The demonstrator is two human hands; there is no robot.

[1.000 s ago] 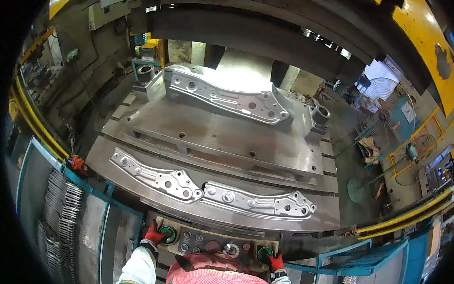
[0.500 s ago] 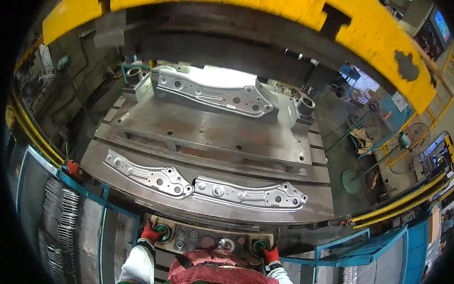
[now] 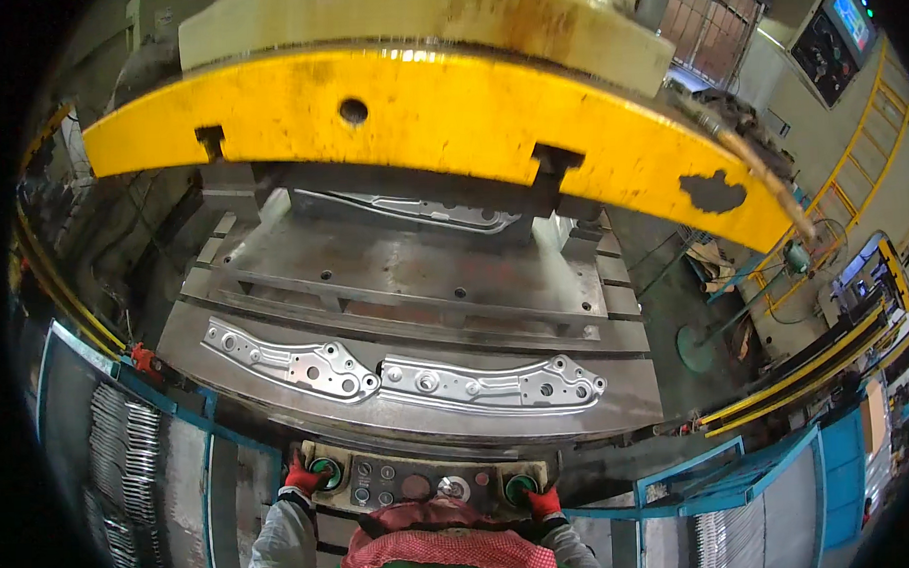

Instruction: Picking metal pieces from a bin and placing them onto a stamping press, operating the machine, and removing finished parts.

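Observation:
My left hand (image 3: 306, 477), in a red glove, rests at the left green push button (image 3: 327, 473) of a control panel (image 3: 433, 469), its fingers apart. At the panel's other end my right hand (image 3: 543, 502), also red-gloved, touches the right green push button (image 3: 521, 489) with its fingers spread. Beyond the panel, two stamped metal brackets (image 3: 289, 361) lie end to end on the press bed (image 3: 619, 403). A third stamped metal bracket (image 3: 452, 214) sits on the die farther back, partly hidden beneath the yellow press ram (image 3: 438, 99).
Blue-framed racks flank me: the left rack (image 3: 168, 394) holds stacked metal parts, and the right rack (image 3: 742, 494) holds more. Yellow rails (image 3: 798, 377) run along the right side. A green stand fan (image 3: 796, 259) and a wall screen (image 3: 851, 18) are farther right.
The yellow press ram has come down over the die and now covers much of the bracket there. Both hands stay at the green buttons, and the two front brackets remain on the bed.

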